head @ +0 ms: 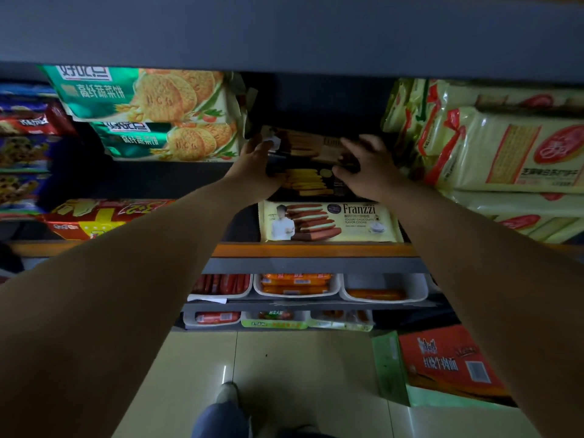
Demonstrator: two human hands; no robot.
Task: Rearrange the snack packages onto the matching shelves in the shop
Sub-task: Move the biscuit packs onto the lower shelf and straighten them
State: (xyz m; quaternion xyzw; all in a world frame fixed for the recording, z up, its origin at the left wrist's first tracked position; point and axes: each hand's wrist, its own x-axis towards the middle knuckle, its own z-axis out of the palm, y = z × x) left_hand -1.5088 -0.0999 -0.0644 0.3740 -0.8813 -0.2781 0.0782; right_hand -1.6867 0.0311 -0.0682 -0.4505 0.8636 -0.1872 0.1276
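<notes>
Both my arms reach into a shelf with an orange front edge (316, 250). My left hand (257, 167) grips the left end of a dark cookie package (308, 183) showing yellow wafers; my right hand (368, 167) holds its right end. Behind it a brown cookie package (303, 145) lies deeper in the shelf, touched by the fingertips of both hands. In front of them a cream Franzzi package (328, 221) with brown sandwich cookies lies flat at the shelf's front.
Green biscuit packs (142, 93) are stacked to the left, pale yellow cracker packs (505, 153) to the right, a red pack (94, 216) at lower left. White trays of sausages (297, 286) fill the lower shelves. A red-and-green carton (442, 368) stands on the tiled floor.
</notes>
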